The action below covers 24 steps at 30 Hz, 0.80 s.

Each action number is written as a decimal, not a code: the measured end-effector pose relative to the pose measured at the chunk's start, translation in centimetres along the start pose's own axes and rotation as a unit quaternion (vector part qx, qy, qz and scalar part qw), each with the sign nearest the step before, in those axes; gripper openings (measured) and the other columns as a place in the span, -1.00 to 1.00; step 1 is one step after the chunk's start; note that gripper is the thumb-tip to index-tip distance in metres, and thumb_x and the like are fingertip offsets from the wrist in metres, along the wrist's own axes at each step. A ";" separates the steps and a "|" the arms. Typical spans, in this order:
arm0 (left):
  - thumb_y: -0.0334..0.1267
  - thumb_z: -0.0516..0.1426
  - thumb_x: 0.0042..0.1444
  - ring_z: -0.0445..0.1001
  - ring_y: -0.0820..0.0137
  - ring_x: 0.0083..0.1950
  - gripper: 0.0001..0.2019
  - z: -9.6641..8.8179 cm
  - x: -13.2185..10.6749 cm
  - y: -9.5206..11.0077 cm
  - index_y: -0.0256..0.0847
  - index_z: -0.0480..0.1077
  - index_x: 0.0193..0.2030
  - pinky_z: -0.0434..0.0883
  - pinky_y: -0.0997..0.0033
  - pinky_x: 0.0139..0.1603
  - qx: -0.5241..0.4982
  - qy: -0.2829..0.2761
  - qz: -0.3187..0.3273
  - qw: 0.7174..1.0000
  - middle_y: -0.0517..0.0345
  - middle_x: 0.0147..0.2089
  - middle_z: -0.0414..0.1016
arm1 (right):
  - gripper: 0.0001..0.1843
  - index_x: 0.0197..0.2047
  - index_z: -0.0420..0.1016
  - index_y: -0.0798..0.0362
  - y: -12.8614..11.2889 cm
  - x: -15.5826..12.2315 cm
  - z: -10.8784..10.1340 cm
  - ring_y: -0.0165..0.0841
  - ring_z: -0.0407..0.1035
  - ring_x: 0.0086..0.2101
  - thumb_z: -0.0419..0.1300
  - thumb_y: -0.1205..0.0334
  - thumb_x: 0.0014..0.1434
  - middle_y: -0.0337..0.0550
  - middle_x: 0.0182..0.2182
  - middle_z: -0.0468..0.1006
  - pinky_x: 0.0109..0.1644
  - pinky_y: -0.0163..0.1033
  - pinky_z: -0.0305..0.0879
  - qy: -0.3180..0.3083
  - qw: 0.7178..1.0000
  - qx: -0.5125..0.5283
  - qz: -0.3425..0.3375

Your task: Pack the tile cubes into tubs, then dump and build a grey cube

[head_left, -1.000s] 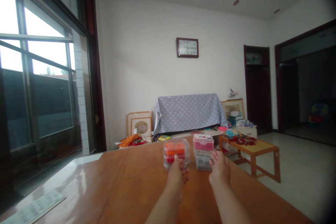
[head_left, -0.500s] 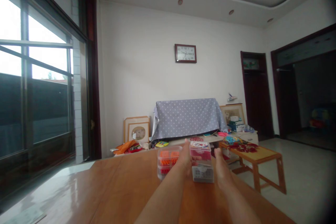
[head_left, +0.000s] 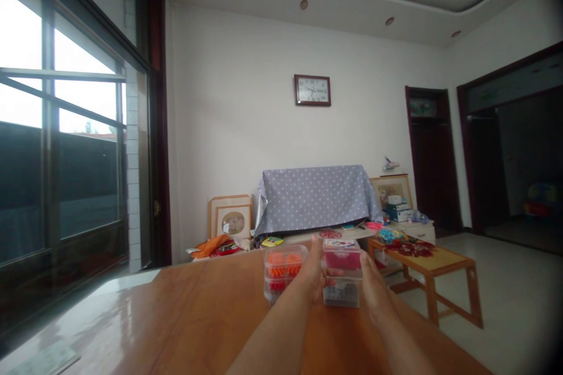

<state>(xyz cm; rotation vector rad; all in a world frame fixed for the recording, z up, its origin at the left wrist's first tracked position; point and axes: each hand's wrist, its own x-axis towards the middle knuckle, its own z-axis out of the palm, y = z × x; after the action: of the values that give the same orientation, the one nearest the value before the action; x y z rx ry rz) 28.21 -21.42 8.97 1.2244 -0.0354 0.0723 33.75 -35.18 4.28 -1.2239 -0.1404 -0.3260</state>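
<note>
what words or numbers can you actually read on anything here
Nothing here can be quoted as it reads.
Label on the lid of the upper clear box: too small and blurred to read.
Print on the front of the lower clear box: too blurred to read.
Numerals on the wall clock: too small to read.
Printed paper strip: too blurred to read.

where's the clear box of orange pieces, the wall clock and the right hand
clear box of orange pieces (head_left: 282,263), head view, on the orange pieces behind the lid
wall clock (head_left: 312,90), head view, on the clock face
right hand (head_left: 373,282), head view, on the back of the hand
</note>
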 end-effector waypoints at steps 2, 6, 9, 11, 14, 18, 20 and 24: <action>0.47 -0.15 0.20 0.55 0.32 -0.28 -0.14 0.4 -1.2 -0.1 -0.22 0.33 0.29 0.20 0.49 -0.55 0.006 0.012 0.011 1.000 -0.25 0.29 0.41 | -0.19 0.22 0.53 0.01 -0.6 -0.7 -0.5 -0.04 0.29 0.27 0.13 -0.42 0.15 -0.01 0.23 0.52 0.44 0.00 0.02 -0.017 1.000 -0.019 -0.005; 0.43 -0.11 0.22 0.50 0.37 -0.37 -0.22 0.5 -4.9 -0.6 -0.16 0.36 0.26 0.15 0.49 -0.55 0.059 0.075 0.056 0.994 -0.16 0.15 0.52 | -0.21 0.30 0.44 -0.05 -1.3 -3.6 -1.0 -0.10 0.20 0.33 0.05 -0.41 0.23 -0.09 0.32 0.41 0.46 -0.02 -0.02 -0.012 0.999 -0.038 -0.030; 0.40 -0.08 0.24 0.44 0.40 -0.41 -0.27 -0.2 -8.8 -1.1 -0.17 0.43 0.19 0.20 0.48 -0.50 0.116 0.139 0.104 0.978 -0.04 -0.15 0.58 | -0.26 0.28 0.46 -0.08 -1.4 -7.0 -0.9 -0.12 0.22 0.32 0.03 -0.38 0.27 -0.13 0.29 0.45 0.45 -0.04 0.02 -0.039 0.998 -0.029 -0.047; 0.40 -0.04 0.22 0.43 0.35 -0.37 -0.29 -1.2 -11.8 -1.5 -0.16 0.45 0.17 0.30 0.43 -0.42 0.147 0.171 0.136 0.965 0.03 -0.27 0.55 | -0.28 0.26 0.47 -0.07 -1.3 -9.7 -0.4 -0.12 0.27 0.28 0.04 -0.37 0.28 -0.11 0.25 0.49 0.44 -0.05 0.05 -0.055 0.997 -0.024 -0.050; 0.37 0.03 0.20 0.42 0.30 -0.34 -0.32 -3.4 -16.1 -2.3 -0.14 0.47 0.16 0.40 0.35 -0.29 0.159 0.228 0.157 0.948 0.06 -0.32 0.52 | -0.31 0.23 0.49 -0.06 -0.7 -14.1 0.7 -0.12 0.31 0.24 0.06 -0.36 0.28 -0.10 0.23 0.51 0.41 -0.05 0.10 -0.076 0.997 -0.018 -0.028; 0.30 0.08 0.20 0.44 0.30 -0.29 -0.40 -7.6 -20.8 -3.1 -0.17 0.48 0.09 0.43 0.32 -0.22 0.164 0.321 0.171 0.917 0.02 -0.23 0.55 | -0.37 0.15 0.53 -0.09 0.2 -19.5 2.9 -0.12 0.35 0.20 0.13 -0.35 0.25 -0.12 0.18 0.55 0.32 -0.09 0.23 -0.155 0.988 -0.006 0.028; 0.24 0.13 0.18 0.47 0.28 -0.25 -0.45 -9.7 -22.7 -3.4 -0.20 0.47 0.06 0.44 0.32 -0.20 0.160 0.364 0.176 0.901 -0.01 -0.16 0.56 | -0.41 0.10 0.56 -0.08 0.4 -21.5 4.0 -0.12 0.41 0.14 0.16 -0.33 0.23 -0.12 0.12 0.60 0.27 -0.10 0.27 -0.202 0.978 0.004 0.051; 0.05 0.22 0.09 0.52 0.26 -0.21 -0.56 -12.4 -25.1 -3.7 -0.23 0.45 -0.01 0.46 0.31 -0.19 0.138 0.418 0.166 0.882 -0.02 -0.15 0.58 | -0.45 0.05 0.57 -0.06 0.7 -24.0 5.8 -0.14 0.45 0.10 0.20 -0.29 0.23 -0.11 0.08 0.62 0.27 -0.12 0.27 -0.282 0.955 0.014 0.089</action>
<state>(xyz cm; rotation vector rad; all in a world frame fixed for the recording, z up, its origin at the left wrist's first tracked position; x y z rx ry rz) 3.34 -11.90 -0.43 1.3721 0.5387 0.9300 11.68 -25.43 -1.09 -1.2644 -0.5213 0.1905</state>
